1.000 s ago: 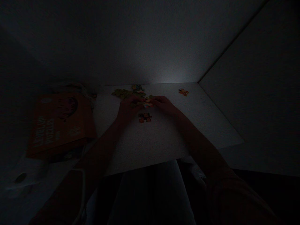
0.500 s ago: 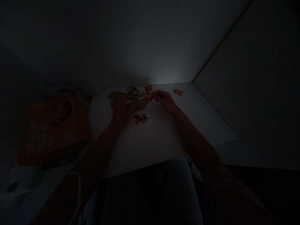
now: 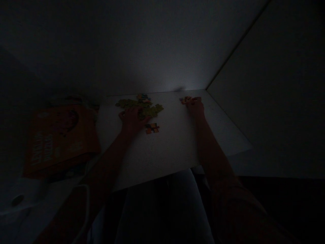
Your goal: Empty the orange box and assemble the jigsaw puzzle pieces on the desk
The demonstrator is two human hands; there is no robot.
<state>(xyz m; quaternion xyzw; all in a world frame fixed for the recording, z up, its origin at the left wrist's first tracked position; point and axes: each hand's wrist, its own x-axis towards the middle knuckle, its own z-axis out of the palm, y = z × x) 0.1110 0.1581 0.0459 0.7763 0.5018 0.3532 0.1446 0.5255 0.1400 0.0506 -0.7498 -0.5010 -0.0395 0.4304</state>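
Note:
The scene is very dark. My left hand [image 3: 132, 121] lies over green puzzle pieces [image 3: 154, 110] on the white table, its fingers spread and touching them. Just right of its thumb, a few joined brown and orange puzzle pieces [image 3: 152, 128] lie flat. My right hand [image 3: 196, 106] is at the far right of the tabletop, its fingers curled down on a small cluster of multicoloured puzzle pieces [image 3: 186, 99]. Its fingertips partly hide that cluster. More blue and orange puzzle pieces [image 3: 143, 98] sit behind the green ones, near the wall.
An orange puzzle box [image 3: 61, 135] with white lettering rests at the left, on top of other dark items. A pale wall [image 3: 162, 51] rises along the table's back edge, and another panel [image 3: 274, 101] stands at the right. My legs [image 3: 165, 210] are below the front edge.
My right hand has moved right, away from the green pieces, and the colourful pieces beside it are now at the right too. My left hand has stayed over the green pieces.

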